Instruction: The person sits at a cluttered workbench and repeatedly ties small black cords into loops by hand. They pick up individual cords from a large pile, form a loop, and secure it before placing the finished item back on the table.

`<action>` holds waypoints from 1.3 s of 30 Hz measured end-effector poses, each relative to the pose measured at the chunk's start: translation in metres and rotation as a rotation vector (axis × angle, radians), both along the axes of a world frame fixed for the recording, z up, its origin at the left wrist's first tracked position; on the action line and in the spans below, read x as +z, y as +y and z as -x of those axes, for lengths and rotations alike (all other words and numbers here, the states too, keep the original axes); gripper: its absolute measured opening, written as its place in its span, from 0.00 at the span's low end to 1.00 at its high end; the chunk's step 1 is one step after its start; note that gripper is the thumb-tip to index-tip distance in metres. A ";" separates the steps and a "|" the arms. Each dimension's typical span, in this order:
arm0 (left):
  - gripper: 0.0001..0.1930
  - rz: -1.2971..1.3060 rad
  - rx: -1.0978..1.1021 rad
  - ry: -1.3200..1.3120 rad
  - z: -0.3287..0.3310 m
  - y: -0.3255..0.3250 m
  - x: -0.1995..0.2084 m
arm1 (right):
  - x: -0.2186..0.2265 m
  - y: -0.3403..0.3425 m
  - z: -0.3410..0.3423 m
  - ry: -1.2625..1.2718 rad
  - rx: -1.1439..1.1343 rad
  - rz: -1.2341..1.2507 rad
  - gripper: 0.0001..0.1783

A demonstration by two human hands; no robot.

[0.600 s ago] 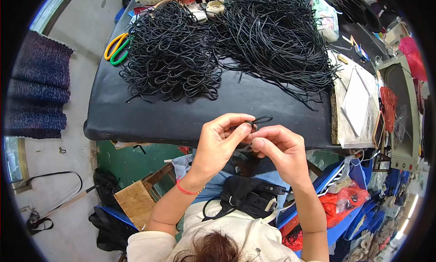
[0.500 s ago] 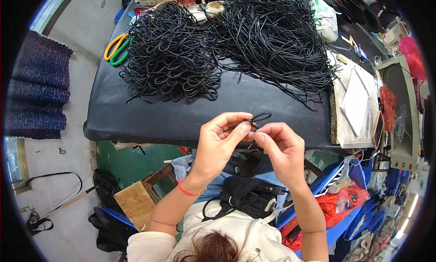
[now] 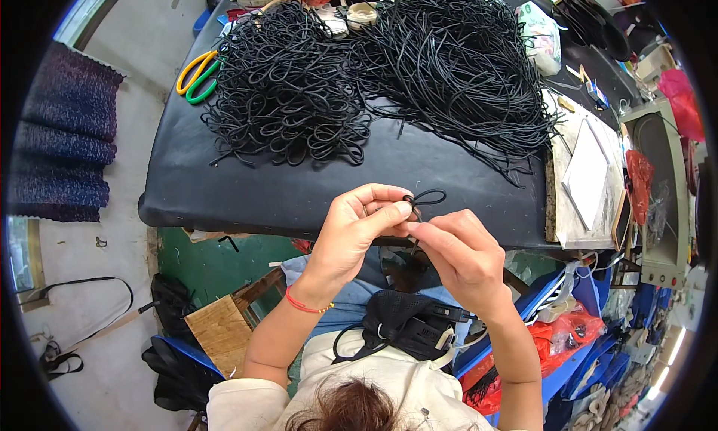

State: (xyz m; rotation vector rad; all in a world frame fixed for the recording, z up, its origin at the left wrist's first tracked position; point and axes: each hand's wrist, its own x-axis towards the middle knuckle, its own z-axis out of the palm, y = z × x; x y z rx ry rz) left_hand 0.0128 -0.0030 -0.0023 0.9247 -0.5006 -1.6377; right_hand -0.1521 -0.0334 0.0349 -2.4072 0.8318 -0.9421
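Note:
A thin black cord (image 3: 429, 197) with a small loop sticks out from between my hands, just in front of the table's near edge. My left hand (image 3: 359, 222) pinches it between thumb and forefinger below the loop. Fingertips of my right hand (image 3: 462, 253) are pressed together on the cord right beside the left thumb. The fingers partly cover the place where the cord crosses itself, so I cannot tell how it is knotted. Farther back on the table lie a pile of looped black cords (image 3: 288, 94) and, to its right, a pile of straighter black cords (image 3: 464, 79).
The black-covered table (image 3: 247, 192) spans the front. Scissors with yellow and green handles (image 3: 198, 77) lie at its left edge. On the right are a stained board (image 3: 561, 207) with a white sheet on it and a plastic packet (image 3: 538, 38). A wooden stool (image 3: 218, 330) stands lower left.
My right hand has turned, its knuckles now more upward, with its fingertips still at the cord. The loop has tilted slightly flatter. My left hand stays nearly in place.

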 end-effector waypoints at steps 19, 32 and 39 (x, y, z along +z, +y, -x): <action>0.08 0.219 0.182 -0.325 0.022 0.013 0.003 | 0.000 0.001 -0.012 -0.489 -0.296 -0.985 0.09; 0.15 0.093 0.022 -0.225 0.016 0.015 0.015 | -0.007 -0.005 -0.011 -0.634 -0.263 -1.107 0.09; 0.08 0.082 -0.213 -0.354 0.013 0.013 0.006 | -0.008 -0.002 -0.014 -0.623 -0.270 -1.073 0.08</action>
